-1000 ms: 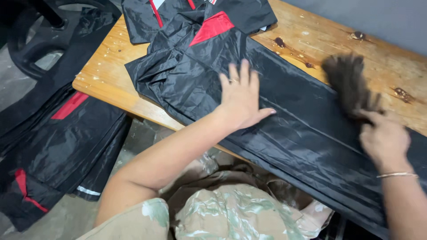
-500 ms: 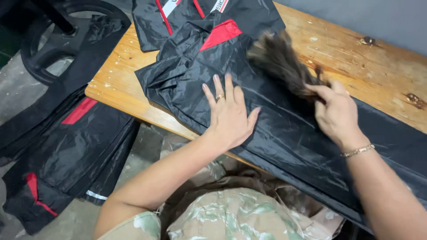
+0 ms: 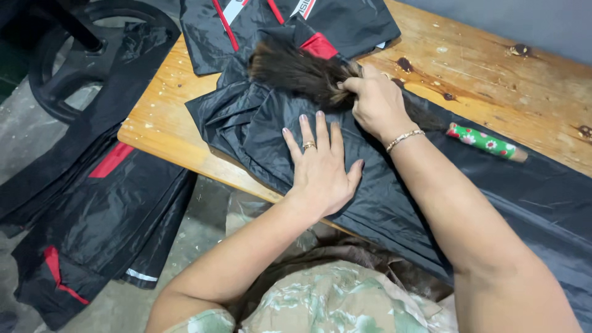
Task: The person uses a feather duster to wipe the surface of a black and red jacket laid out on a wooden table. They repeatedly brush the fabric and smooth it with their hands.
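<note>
Brushing black garment (image 3: 394,203) — right hand (image 3: 376,102) (fisted) grips brush (image 3: 296,71).

Black garment runs out of frame on crowded worktop

The black garment (image 3: 394,203) is cut off at 4 o'clock; the brush (image 3: 296,71) blurs at 12 o'clock, its grip hidden in the right hand (image 3: 376,102); the wheel (image 3: 68,68) is cropped at 10 o'clock.

A: The black garment (image 3: 394,203) looks like thin, glossy synthetic cloth, creased; the brush (image 3: 302,74) has soft, matt brown bristles.

B: The table (image 3: 493,68) is bare, worn wood; knotty, stained.
</note>
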